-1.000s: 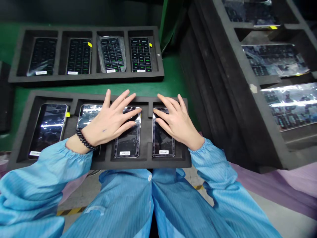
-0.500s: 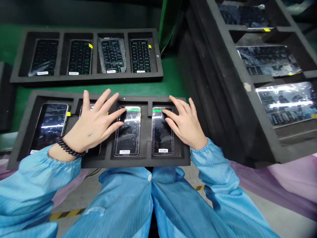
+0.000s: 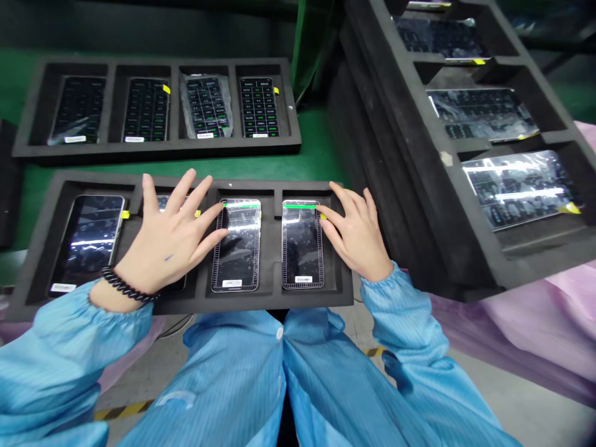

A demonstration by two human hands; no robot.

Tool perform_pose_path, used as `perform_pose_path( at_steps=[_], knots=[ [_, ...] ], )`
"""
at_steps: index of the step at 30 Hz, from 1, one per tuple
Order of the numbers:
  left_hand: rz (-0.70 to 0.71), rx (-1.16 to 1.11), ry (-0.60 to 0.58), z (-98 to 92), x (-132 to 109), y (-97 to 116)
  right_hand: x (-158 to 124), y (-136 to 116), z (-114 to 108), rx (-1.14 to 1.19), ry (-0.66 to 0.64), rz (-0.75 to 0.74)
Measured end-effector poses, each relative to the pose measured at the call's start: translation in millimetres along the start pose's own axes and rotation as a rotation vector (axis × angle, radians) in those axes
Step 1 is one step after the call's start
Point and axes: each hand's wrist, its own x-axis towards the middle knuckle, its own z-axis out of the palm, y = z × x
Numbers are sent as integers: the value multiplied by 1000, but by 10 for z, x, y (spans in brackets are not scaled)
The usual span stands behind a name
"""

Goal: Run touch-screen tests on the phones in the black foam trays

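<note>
A black foam tray [image 3: 274, 298] lies across my lap edge with several phones in its slots. My left hand [image 3: 167, 242] is open, fingers spread, lying over the second phone [image 3: 162, 203], its thumb at the left edge of the third phone [image 3: 235, 245]. My right hand [image 3: 356, 233] is open with fingers stretched, resting on the tray's right end, its fingertips at the right edge of the fourth phone [image 3: 302, 245]. The third and fourth phones show a grid border and a green bar at the top. The first phone [image 3: 88, 242] lies untouched at the left.
A second foam tray [image 3: 153, 149] with several phones showing test grids lies farther back on the green table [image 3: 321, 149]. At the right a tilted stack of foam trays [image 3: 419, 186] holds phones in shiny film. My blue-sleeved arms and lap fill the foreground.
Both hands have slid apart: the left hand moved left off the third phone onto the second, the right hand moved right off the fourth phone. Green bars now show on both uncovered screens.
</note>
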Motion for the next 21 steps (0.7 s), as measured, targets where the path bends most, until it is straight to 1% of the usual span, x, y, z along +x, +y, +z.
perform_pose_path(
  at_steps=[3,9,16,18,21],
  knots=[
    [-31,-8,-32,-9,-6,32,-16,-3,9,0,4,0],
    [-71,-83,-60,20,-35,67,-80,-19,39,1,39,-22],
    [-53,-58,-29,53,-179,140,-182,-75,25,17,51,-42],
    [-65,-54,-27,70,-175,133,-174,-77,33,22,49,-32],
    [-85,-51,-25,104,-101,101,-107,-65,62,31,50,-15]
  ],
)
